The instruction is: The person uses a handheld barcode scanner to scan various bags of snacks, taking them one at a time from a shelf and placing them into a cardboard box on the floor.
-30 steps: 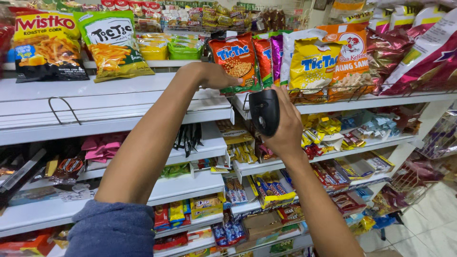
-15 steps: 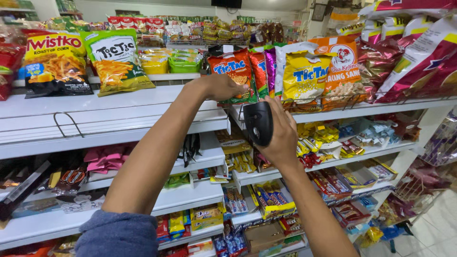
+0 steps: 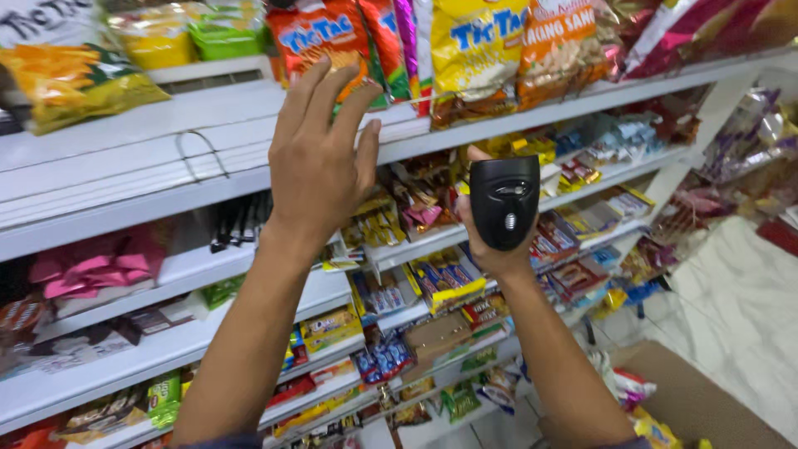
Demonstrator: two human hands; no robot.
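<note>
At the far left, a yellow and green snack bag leans on the top white shelf, with a yellow pack and a green pack behind it. Below, on the second shelf, lies a pile of pink wrappers, and a thin wire hook hangs on the front of the top shelf edge.

Your left hand is raised in front of that top shelf, its back towards you, fingers spread wide and holding nothing. The fingertips reach up across the lower part of an orange-red snack bag standing on the shelf; whether they touch it you cannot tell from here.

Right of that bag stand a narrow purple pack, a yellow snack bag and an orange one, side by side.

Your right hand is lower, in front of the second shelf, wrapped around a black handheld barcode scanner. It stands upright, its dark back towards you, your thumb showing beside its left edge. The scanner hangs just beside your left hand, apart from it.

Further right, the shelves hold small blue and yellow sweets packets, and a brown cardboard box sits on the pale floor at lower right.
</note>
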